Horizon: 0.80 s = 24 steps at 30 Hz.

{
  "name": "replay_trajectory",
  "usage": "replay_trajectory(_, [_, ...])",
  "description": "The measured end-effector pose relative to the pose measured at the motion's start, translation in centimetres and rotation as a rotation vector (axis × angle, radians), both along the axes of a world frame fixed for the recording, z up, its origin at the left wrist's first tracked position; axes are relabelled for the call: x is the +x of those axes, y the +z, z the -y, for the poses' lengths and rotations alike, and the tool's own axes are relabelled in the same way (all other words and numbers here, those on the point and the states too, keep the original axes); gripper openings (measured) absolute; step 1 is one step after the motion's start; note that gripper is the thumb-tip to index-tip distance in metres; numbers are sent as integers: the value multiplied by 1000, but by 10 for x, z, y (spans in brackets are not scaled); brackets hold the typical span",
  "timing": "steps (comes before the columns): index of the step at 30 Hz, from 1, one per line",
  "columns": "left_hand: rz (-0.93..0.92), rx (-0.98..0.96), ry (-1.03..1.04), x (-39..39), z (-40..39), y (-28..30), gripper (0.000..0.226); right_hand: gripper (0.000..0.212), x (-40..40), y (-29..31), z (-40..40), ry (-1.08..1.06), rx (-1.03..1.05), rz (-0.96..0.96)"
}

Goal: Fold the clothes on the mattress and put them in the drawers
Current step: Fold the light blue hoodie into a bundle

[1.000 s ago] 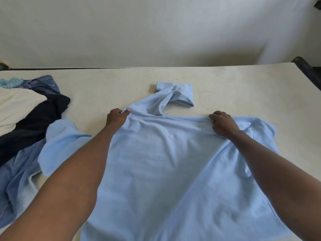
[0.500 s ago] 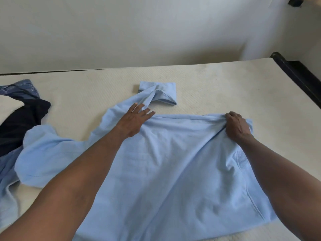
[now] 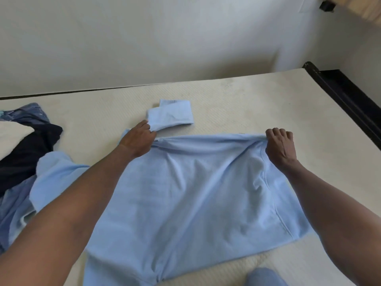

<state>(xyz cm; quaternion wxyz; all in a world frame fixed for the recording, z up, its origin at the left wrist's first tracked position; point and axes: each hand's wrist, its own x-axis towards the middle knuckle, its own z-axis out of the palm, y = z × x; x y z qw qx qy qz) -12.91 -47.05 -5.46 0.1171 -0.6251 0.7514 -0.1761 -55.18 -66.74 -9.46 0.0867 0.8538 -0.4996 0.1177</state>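
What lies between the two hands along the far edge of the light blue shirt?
In the head view, only the shirt's own bunched far edge spans from the left hand to the right hand; beyond it lies bare mattress.

You have open mattress [image 3: 257,104] across the upper middle and right of the frame, from the wall line down to the far edge of the light blue shirt [image 3: 185,193]; a hand can pass there freely. At the right edge, the black bed frame [image 3: 346,100] borders that strip. In the left of the frame, the pile of clothes [image 3: 24,145] blocks the way, and the shirt's sleeve lies against it. The folded collar piece [image 3: 173,116] sits just beyond your left hand [image 3: 138,139]. In the lower right, a narrow band of bare mattress lies beside your right hand's [image 3: 280,147] forearm.
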Motion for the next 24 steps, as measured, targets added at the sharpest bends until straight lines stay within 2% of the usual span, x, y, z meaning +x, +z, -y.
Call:
replay_trajectory(4, [56,-82,-59,-14,-49,2,12,27,-20,8,-43,35,46,12])
replay_trajectory(6, [0,-177,-73,-32,-79,2,12,28,-34,11,-62,70,14,13])
replay_trajectory(9, [-91,-163,-44,-63,-127,-9,15,22,-51,8,-89,212,-52,-71])
replay_trajectory(11, [-104,-15,64,-89,-155,-19,7,19,-60,0,-107,240,80,-247])
replay_trajectory(13, [-111,337,313,-119,-174,-22,20,26,-62,-4,-126,141,339,-432])
replay_trajectory(14, [-175,449,413,-130,-180,-24,26,30,-60,-2,-131,51,408,-479])
replay_trajectory(15, [-235,493,488,-137,-184,-25,29,30,-53,1,-136,-35,430,-450])
replay_trajectory(17, [-352,351,477,-143,-185,-21,30,29,-32,16,-141,-112,360,-348])
replay_trajectory(19, [-337,70,366,-135,-179,-24,26,29,-9,20,-144,1,286,-199])
replay_trajectory(20, [-330,43,380,-127,-176,-24,25,34,2,22,-145,76,339,-147])
replay_trajectory(21, [-322,70,416,-123,-174,-25,28,39,10,22,-149,135,437,-144])
replay_trajectory(22, [-383,180,480,-122,-172,-24,36,41,14,20,-151,144,532,-186])
replay_trajectory(24, [-585,338,600,-117,-174,-24,43,36,24,11,-155,-14,605,-219])
